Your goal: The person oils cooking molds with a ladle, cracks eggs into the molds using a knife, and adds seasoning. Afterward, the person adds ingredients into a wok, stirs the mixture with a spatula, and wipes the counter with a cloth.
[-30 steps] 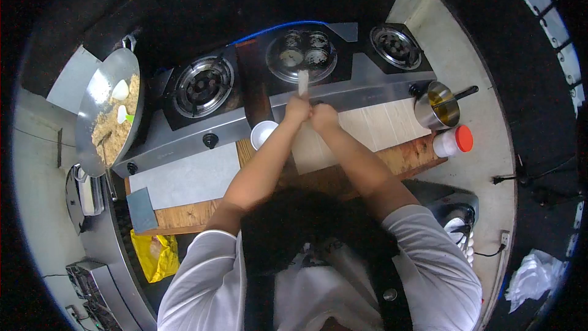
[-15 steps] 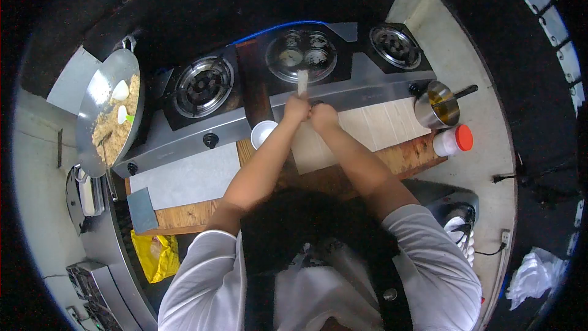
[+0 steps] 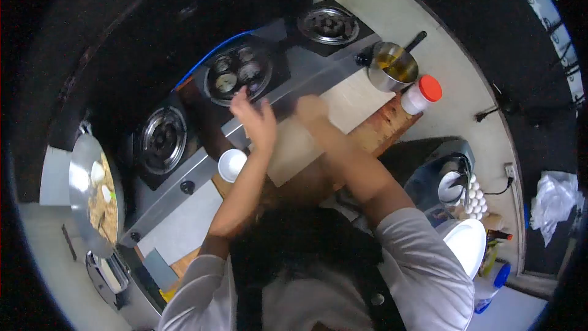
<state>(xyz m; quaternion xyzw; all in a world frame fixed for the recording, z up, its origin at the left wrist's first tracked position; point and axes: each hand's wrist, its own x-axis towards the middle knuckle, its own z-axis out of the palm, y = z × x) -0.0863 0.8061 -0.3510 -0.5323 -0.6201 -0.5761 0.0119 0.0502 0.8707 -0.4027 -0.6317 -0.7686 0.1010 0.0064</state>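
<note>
A round black pan (image 3: pixel 267 72) with several wells sits on the middle burner, and one well holds something pale. My left hand (image 3: pixel 256 124) is at the pan's near edge, fingers and thumb apart. I cannot see the pan's handle, which the hand may cover. My right hand (image 3: pixel 312 109) is over the steel front of the stove, smeared by motion, its fingers unclear. A white bowl (image 3: pixel 233 165) stands left of my left forearm. Under my forearms lies a beige board (image 3: pixel 288 156).
A big wok (image 3: pixel 78 208) with crumbly brown food and pale utensils stands far left. Burners (image 3: pixel 164 140) flank the pan. A steel pot (image 3: pixel 387 79) of yellow liquid and a red-lidded jar (image 3: pixel 413 103) stand right. Several eggs (image 3: pixel 475 199) lie lower right, beside a white tub (image 3: pixel 471 245).
The view has turned to the right. My left hand has opened from its grip at the pan's pale handle. The right hand has moved a little away from the left one.
</note>
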